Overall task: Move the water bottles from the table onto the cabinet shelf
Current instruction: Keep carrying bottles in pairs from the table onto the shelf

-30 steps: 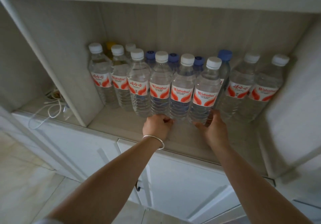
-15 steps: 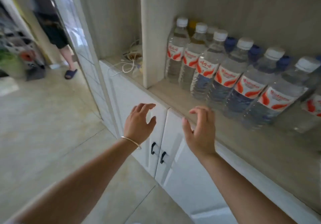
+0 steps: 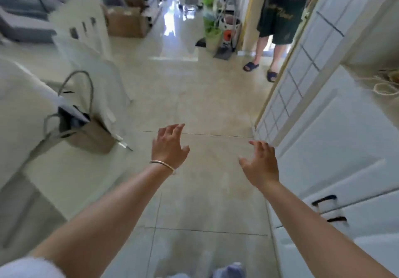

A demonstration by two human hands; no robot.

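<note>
Left of the cabinet (image 3: 336, 139), a bag (image 3: 86, 131) leans against a white chair (image 3: 90, 66), out of the walkway. Between chair and cabinet the left hand (image 3: 169, 147) and right hand (image 3: 260, 163) hover over the tiled floor (image 3: 194, 96), fingers spread and holding nothing, probably free to fetch more. No water bottles or table show; another person's legs (image 3: 265, 51) stand beyond the cabinet.

Both bare forearms reach forward, side by side and apart. The left grip (image 3: 170, 147) is empty, palm down, fingers loosely spread and slightly bent, a thin bangle (image 3: 163, 165) at its wrist. The right grip (image 3: 260, 163) is empty too, fingers relaxed, thumb pointing toward the left grip.
</note>
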